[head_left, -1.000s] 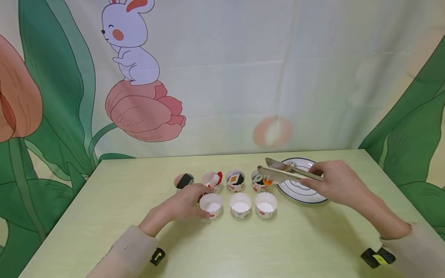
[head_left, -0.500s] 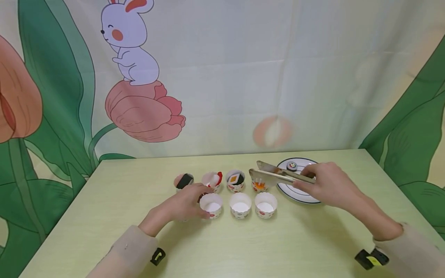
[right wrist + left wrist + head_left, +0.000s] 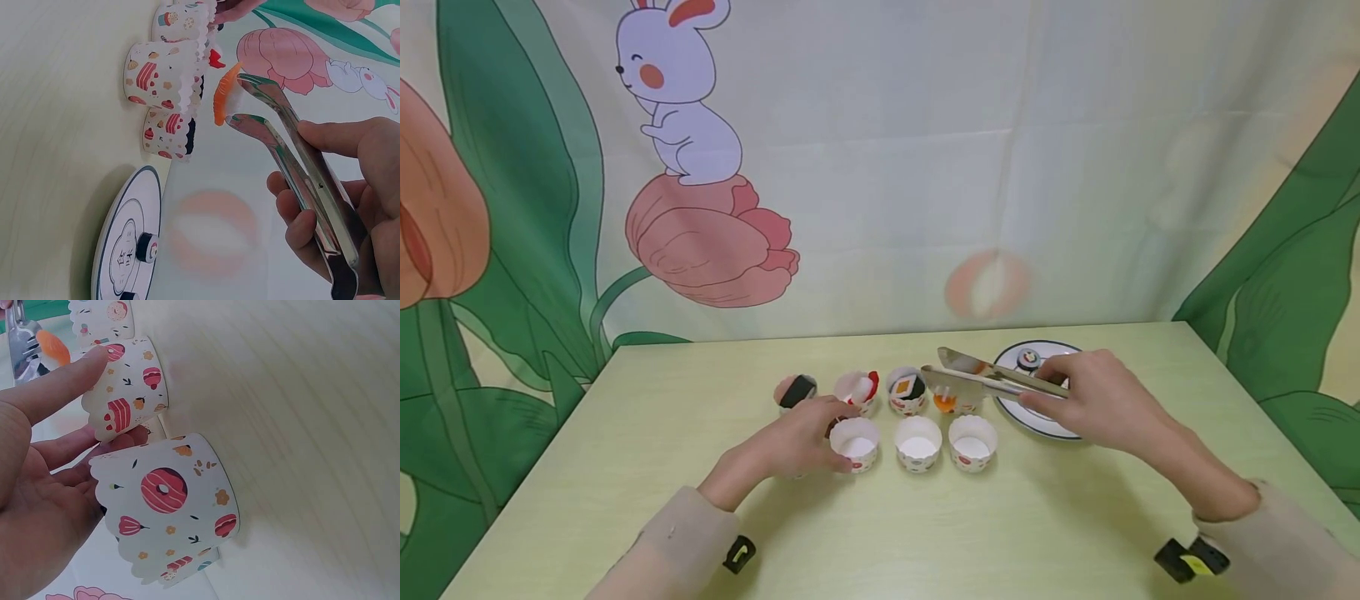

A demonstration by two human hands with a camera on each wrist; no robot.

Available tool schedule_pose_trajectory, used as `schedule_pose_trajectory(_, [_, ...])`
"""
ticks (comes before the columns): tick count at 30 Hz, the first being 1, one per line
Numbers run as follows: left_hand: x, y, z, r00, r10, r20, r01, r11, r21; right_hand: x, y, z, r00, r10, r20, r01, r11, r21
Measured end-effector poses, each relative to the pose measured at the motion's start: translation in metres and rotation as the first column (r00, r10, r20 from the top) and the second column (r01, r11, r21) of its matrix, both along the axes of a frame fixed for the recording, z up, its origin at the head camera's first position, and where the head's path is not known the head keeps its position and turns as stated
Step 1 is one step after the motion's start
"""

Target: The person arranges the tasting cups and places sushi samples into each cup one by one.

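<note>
My right hand (image 3: 1093, 396) grips metal tongs (image 3: 312, 194) by their arms. Between the tong tips is a toy nigiri sushi (image 3: 223, 94) with a striped orange top and white base, held in the air above the paper cups. My left hand (image 3: 805, 437) holds a white scalloped paper cup (image 3: 854, 454) in the front row, thumb and fingers on its sides. Another cup (image 3: 165, 506) stands beside the left palm, mostly hidden by the hand in the head view. Two more front cups, the middle one (image 3: 917, 446) and the right one (image 3: 973, 446), show bare insides.
Behind stands a row of cups with toy sushi, including a black-wrapped piece (image 3: 797, 388), a red-and-white piece (image 3: 867, 387) and an orange-square piece (image 3: 907, 387). A blue-rimmed plate (image 3: 1037, 423) with small rolls (image 3: 147, 247) lies right. A printed curtain (image 3: 880, 167) hangs behind.
My right hand has moved left with the tongs and orange-topped sushi, from beside the plate to over the back-right cup. A roll on the plate now shows. My left hand stays put.
</note>
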State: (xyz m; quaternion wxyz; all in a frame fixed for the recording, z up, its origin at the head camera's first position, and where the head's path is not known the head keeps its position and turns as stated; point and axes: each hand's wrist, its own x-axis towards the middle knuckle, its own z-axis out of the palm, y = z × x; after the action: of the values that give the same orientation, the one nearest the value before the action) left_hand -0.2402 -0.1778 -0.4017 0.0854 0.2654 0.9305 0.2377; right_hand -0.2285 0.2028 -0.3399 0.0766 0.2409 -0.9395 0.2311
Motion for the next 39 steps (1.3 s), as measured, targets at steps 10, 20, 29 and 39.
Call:
schedule_pose_trajectory(10, [0.001,-0.001,-0.002,0.999,-0.022,-0.038,0.022,1.000,0.006,0.001,-0.013,-0.001,0.997,0.051,-0.053,-0.050,0.999,0.006])
schedule_pose_trajectory(20, [0.001,0.000,-0.002,0.999,-0.028,-0.044,0.029,0.999,0.018,0.005,-0.025,-0.002,0.994,0.077,-0.071,-0.078,0.997,-0.003])
schedule_pose_trajectory(29, [0.000,0.000,-0.002,0.999,-0.021,-0.035,0.022,1.000,0.008,0.005,-0.034,-0.006,0.994,0.107,0.008,-0.107,0.993,-0.044])
schedule_pose_trajectory(39, [-0.001,0.000,-0.003,0.998,-0.039,-0.047,0.040,0.999,0.016,0.005,-0.042,-0.009,0.988,0.154,0.030,-0.152,0.986,-0.072])
